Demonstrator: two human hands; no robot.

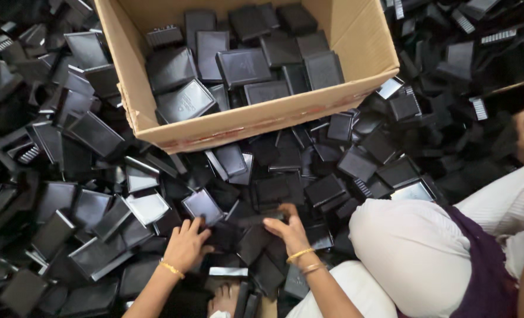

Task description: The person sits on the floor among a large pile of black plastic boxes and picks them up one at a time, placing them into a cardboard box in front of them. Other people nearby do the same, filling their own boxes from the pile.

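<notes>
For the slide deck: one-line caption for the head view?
Both hands, left and right, reach into black plastic pieces before a cardboard box.

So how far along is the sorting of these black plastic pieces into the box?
Done: the cardboard box already holds a layer of black pieces. In hand: the left hand and right hand are both down in the floor pile. Left: far more pieces lie loose around the box than inside.

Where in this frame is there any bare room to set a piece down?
Hardly any: black plastic pieces cover the floor around both hands. The cardboard box is piled full too. The only bare surface is the white-clothed knee, right of the right hand.
</notes>
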